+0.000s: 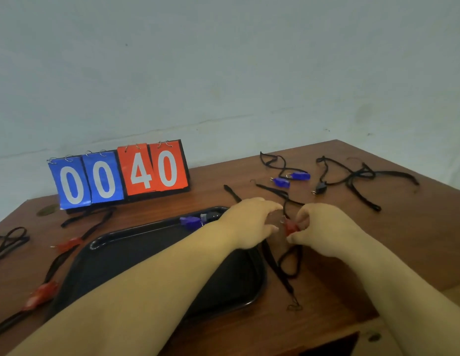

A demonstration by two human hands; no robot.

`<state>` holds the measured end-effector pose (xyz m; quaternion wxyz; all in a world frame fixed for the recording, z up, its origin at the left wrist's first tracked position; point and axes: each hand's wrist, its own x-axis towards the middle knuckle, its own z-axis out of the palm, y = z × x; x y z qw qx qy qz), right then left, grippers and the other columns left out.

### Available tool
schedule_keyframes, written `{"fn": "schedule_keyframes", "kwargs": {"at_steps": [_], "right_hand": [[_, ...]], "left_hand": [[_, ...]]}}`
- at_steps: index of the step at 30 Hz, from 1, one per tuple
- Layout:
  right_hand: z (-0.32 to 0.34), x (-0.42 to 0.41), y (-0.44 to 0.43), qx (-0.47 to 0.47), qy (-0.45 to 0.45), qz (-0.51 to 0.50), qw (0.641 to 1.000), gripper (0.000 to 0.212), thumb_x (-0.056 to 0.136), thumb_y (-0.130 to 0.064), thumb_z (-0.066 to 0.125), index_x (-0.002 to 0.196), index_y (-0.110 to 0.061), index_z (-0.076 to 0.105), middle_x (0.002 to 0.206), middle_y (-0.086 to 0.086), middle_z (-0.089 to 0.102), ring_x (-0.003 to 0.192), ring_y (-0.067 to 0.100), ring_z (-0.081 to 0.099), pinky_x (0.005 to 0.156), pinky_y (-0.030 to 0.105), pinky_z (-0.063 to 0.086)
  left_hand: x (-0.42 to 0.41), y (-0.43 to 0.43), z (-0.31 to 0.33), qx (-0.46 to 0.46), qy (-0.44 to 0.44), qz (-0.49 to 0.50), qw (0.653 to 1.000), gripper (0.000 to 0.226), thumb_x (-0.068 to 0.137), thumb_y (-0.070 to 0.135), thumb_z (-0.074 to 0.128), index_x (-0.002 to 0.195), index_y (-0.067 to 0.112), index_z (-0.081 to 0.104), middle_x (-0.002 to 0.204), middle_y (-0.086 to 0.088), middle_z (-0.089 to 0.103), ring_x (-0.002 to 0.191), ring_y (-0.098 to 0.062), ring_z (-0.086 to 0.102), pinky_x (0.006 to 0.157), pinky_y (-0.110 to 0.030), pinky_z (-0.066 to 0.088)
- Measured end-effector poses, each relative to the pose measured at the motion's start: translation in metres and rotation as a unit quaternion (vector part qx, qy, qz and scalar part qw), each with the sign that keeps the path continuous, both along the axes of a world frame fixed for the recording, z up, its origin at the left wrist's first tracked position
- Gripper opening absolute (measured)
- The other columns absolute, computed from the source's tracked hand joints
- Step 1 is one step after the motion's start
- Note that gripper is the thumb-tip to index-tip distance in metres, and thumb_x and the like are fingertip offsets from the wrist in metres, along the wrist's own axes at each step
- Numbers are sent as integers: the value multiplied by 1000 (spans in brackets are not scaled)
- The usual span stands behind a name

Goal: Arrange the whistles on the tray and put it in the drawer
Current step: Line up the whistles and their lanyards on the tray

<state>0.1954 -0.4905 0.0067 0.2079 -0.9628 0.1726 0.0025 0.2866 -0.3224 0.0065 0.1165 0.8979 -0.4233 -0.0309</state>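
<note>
My right hand [323, 227] pinches a red whistle [291, 229] just off the right rim of the black tray [126, 242]. My left hand [252, 222] reaches across the tray, its fingertips curled at the whistle's metal ring and the black lanyard [288, 195] attached there. In the tray's far corner lie a blue whistle [190, 222] and a dark whistle [213, 216]. Two red whistles [68, 244] [41, 295] lie left of the tray. Two blue whistles [281, 182] [300, 175] and a black whistle [320, 187] lie at the back right.
A flip scoreboard [121, 176] reading 00 40 stands at the back against the wall. Loose black lanyards [362, 176] [10, 240] [288, 268] sprawl over the wooden table [403, 227]. A dark opening [334, 345] shows below the table's front edge.
</note>
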Motion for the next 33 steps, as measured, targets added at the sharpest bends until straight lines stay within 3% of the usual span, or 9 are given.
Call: {"fn": "schedule_keyframes", "kwargs": {"at_steps": [5,10,15,18,21,24,28,30,33], "right_hand": [[-6,-1,-4,-30,-9,4,1000,22,86,-46,76,98,-28,71,95,-6,69,85,12,63,82,33,57],[-8,-3,-11,-16,-27,20,999,7,92,-38,71,96,-34,75,92,-9,67,84,8,62,83,33,58],[4,-1,-8,37,-100,33,994,4,91,-37,74,95,-37,72,92,-17,65,85,2,59,73,24,49],[13,8,6,84,-148,56,984,5,88,-37,77,93,-38,75,90,-19,69,88,0,62,79,24,51],[24,19,31,132,-180,86,971,8,89,-31,76,94,-37,76,85,-17,72,83,-1,66,80,23,54],[36,31,67,293,-175,104,934,11,90,-21,73,94,-30,76,81,-7,78,74,2,73,71,23,58],[43,56,117,427,-146,104,886,19,90,-10,64,99,-20,77,85,-1,80,84,12,77,74,28,58],[46,66,137,450,-123,117,877,21,91,-10,66,107,-18,76,87,2,80,83,14,77,74,28,58],[45,75,158,419,-108,143,890,16,96,-19,68,110,-23,74,90,-3,79,83,10,75,72,23,58]], "left_hand": [[1,-23,-7,61,16,-13,998,46,100,40,57,145,40,49,128,2,54,122,-25,52,104,-50,46],[-1,-29,-8,67,-5,-9,998,32,99,40,59,131,36,63,118,5,57,113,-19,53,98,-47,49],[-6,-13,9,-32,15,10,999,18,98,35,63,115,33,70,102,14,63,94,-5,58,83,-29,49],[-13,15,26,-109,19,39,993,13,97,35,66,109,37,72,96,19,65,88,1,58,74,-19,42],[-19,51,39,-181,33,92,979,14,94,36,70,108,40,72,94,22,68,89,4,61,79,-19,47],[-22,88,42,-239,12,150,959,19,92,35,73,110,42,69,97,24,68,92,6,62,83,-16,48],[-21,132,37,-296,-7,218,930,25,89,33,77,111,39,67,98,21,69,93,5,64,86,-19,53],[-19,150,32,-305,-17,231,924,24,89,34,77,110,36,66,96,18,70,91,2,66,85,-24,57],[-17,170,27,-305,-24,251,918,23,88,33,78,106,35,64,90,15,68,83,0,66,81,-25,58]]}}
